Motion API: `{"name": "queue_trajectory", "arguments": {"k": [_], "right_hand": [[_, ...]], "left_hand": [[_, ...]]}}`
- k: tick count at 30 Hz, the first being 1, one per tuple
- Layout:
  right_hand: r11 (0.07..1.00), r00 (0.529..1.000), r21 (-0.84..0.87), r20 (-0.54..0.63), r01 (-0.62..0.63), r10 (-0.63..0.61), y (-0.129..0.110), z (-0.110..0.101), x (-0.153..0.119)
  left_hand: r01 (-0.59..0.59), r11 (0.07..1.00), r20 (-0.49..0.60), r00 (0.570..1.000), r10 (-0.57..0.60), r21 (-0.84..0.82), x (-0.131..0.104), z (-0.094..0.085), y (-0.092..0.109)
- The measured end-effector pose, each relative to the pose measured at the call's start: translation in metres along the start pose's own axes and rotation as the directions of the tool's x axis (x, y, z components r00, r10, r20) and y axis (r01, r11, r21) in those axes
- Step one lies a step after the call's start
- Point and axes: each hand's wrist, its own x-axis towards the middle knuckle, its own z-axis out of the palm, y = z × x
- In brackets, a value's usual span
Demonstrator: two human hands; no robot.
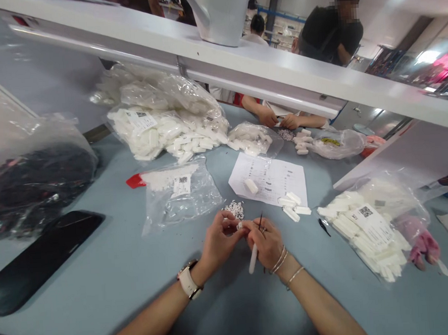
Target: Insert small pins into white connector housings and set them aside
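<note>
Near the middle of the blue-grey table [147, 273], my left hand [221, 241] pinches a small white piece [240, 226]. My right hand [265, 242] touches the same piece with its fingertips and also holds a white-handled tool [253, 259], whose thin dark tip points up. Just beyond my fingers lies a pile of tiny white parts [235, 209]. A printed sheet [272, 174] behind them bears one white block [251, 186]. Several more white blocks [291, 206] lie at its lower right corner.
Bags of white parts lie at the back [161, 131] and right [367, 224]. A flat clear bag [180, 195] is left of centre, a black tray [43, 257] far left. A shelf [278, 65] crosses above. Another person's hands [278, 119] work opposite; a pink cloth [422, 241] lies right.
</note>
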Motion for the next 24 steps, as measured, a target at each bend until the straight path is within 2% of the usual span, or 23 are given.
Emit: {"name": "queue_trajectory", "arguments": {"k": [3, 7, 11, 15, 20, 24], "right_hand": [[1.000, 0.999, -0.009, 0.031, 0.009, -0.009, -0.0016, -0.0007, 0.0015], [0.999, 0.999, 0.013, 0.017, 0.034, -0.034, -0.0033, -0.0035, 0.0035], [0.999, 0.998, 0.040, 0.055, 0.006, -0.008, -0.0047, -0.0052, 0.0051], [1.000, 0.998, 0.014, 0.058, 0.014, -0.015, -0.0048, -0.0043, 0.0051], [0.998, 0.998, -0.039, 0.003, 0.055, -0.055, -0.0032, -0.0021, 0.0027], [0.999, 0.999, -0.028, -0.030, 0.028, -0.029, -0.0031, -0.0003, 0.0004]], "left_hand": [[0.001, 1.000, 0.005, 1.000, -0.001, -0.020, -0.0007, 0.0003, -0.0008], [0.010, 0.999, -0.008, 1.000, -0.010, -0.034, -0.0016, 0.0007, -0.0026], [0.027, 0.999, -0.002, 1.000, -0.027, -0.034, -0.0019, 0.0011, -0.0046], [-0.001, 1.000, -0.008, 1.000, 0.001, -0.015, -0.0013, 0.0000, -0.0040], [-0.052, 0.998, -0.027, 0.998, 0.053, 0.024, -0.0002, -0.0031, -0.0034], [-0.056, 0.998, -0.037, 0.998, 0.056, 0.020, -0.0003, -0.0033, -0.0041]]}}
